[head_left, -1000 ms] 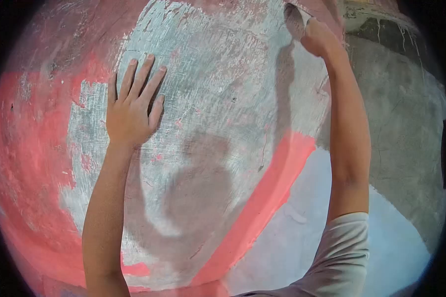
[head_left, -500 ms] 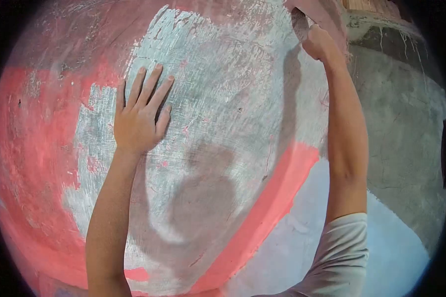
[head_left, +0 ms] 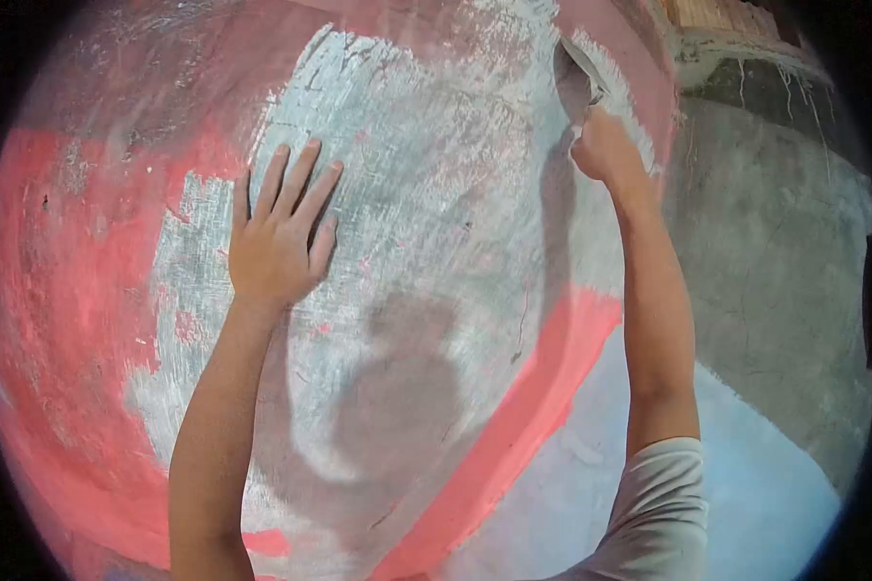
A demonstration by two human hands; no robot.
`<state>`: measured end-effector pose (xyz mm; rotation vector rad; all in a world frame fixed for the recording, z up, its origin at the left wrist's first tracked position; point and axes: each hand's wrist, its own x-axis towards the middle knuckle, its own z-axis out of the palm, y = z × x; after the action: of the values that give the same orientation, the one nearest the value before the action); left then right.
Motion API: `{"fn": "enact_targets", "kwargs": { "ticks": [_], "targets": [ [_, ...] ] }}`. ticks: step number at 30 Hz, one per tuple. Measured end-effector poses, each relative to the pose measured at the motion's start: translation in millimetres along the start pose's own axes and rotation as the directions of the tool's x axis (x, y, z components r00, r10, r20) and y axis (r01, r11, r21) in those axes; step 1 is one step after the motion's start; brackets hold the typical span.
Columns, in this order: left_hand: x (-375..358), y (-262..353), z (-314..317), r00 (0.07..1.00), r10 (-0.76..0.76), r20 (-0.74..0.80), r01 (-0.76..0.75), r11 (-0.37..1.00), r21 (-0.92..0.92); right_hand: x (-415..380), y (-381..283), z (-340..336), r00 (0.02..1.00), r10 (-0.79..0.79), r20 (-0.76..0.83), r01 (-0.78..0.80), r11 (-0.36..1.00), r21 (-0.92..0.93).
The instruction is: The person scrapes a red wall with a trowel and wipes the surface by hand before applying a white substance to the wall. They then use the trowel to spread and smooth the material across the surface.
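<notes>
My left hand (head_left: 279, 234) lies flat on the wall (head_left: 436, 194), fingers spread over a whitish scraped patch. Higher up on the right, my right hand (head_left: 607, 147) is closed round the handle of a trowel-like scraper (head_left: 579, 73). Its pointed metal blade tilts up and left against the wall, by the edge between pale scraped surface and dull pink paint (head_left: 639, 58). The handle is mostly hidden in my fist. Shadows of my head and right arm fall across the scraped area.
Bright pink paint (head_left: 78, 281) covers the wall's left side. A pink diagonal band (head_left: 513, 426) borders a pale blue area (head_left: 571, 484) at lower right. Beyond the wall's right edge stands bare grey cement (head_left: 765, 242), with wooden boards (head_left: 717, 14) at the top.
My right hand has moved down and slightly left with the scraper, showing more of the blade and a fresh pale strip beside it. My left hand stays flat in place.
</notes>
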<state>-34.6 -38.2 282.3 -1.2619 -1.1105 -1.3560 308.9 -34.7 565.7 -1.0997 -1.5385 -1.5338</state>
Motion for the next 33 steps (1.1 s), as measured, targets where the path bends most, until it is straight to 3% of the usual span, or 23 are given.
{"fn": "enact_targets", "kwargs": {
  "ticks": [1,2,5,10,14,17,18,21,22,25,28,32,33],
  "targets": [
    [-1.2,0.6,0.1,1.000,0.008,0.007,-0.008,1.000,-0.003,-1.8,1.0,3.6,1.000,0.002,-0.025,-0.002,1.000,-0.007],
    [-1.0,0.0,-0.5,1.000,0.019,0.009,-0.019,1.000,0.003,21.0,2.3,-7.4,0.985,0.023,0.173,-0.015,0.999,-0.050],
    [-0.5,1.4,-1.9,1.000,0.009,0.016,-0.009,1.000,-0.004,42.7,-3.3,-18.0,0.982,0.088,0.167,-0.087,0.996,-0.014],
    [0.1,-1.3,-0.6,1.000,0.009,-0.002,-0.009,1.000,-0.002,-7.7,0.5,-18.6,0.989,-0.142,0.033,0.144,0.988,-0.049],
    [-2.2,1.9,0.1,1.000,0.012,0.002,-0.012,1.000,-0.007,46.2,-7.4,-46.3,0.912,0.200,0.357,-0.218,0.976,0.010],
    [-3.6,-0.4,0.4,1.000,0.029,-0.002,-0.029,0.999,-0.015,10.3,-10.8,-44.0,0.973,0.026,0.230,-0.016,0.999,-0.044],
    [-2.8,-0.2,-0.2,1.000,0.026,-0.001,-0.026,1.000,-0.014,-10.2,-12.6,-33.0,0.995,-0.083,0.050,0.087,0.992,-0.091],
    [-2.6,-2.0,-2.0,1.000,0.023,0.002,-0.023,1.000,-0.008,15.6,-6.2,-36.8,0.983,0.006,0.185,0.009,0.997,-0.082],
    [-2.2,-1.1,-1.3,1.000,0.027,0.002,-0.027,1.000,-0.012,34.0,-3.1,-45.0,0.953,0.111,0.281,-0.106,0.994,-0.030],
    [-3.4,-1.1,0.1,1.000,0.013,0.000,-0.013,1.000,-0.006,31.2,-10.6,-55.0,0.926,0.160,0.341,-0.142,0.987,-0.077],
    [-4.1,-3.2,-2.2,1.000,0.021,0.005,-0.021,1.000,-0.014,-0.4,8.2,-35.9,0.982,-0.067,0.179,0.091,0.987,-0.132],
    [-3.8,-1.8,-3.0,1.000,0.027,0.005,-0.027,0.999,-0.025,43.3,10.8,-62.3,0.936,0.126,0.330,-0.096,0.990,-0.105],
    [-2.8,-2.3,-2.8,1.000,0.028,0.002,-0.028,0.999,-0.026,44.6,12.3,-58.0,0.957,0.088,0.278,-0.062,0.993,-0.099]
  ]
}}
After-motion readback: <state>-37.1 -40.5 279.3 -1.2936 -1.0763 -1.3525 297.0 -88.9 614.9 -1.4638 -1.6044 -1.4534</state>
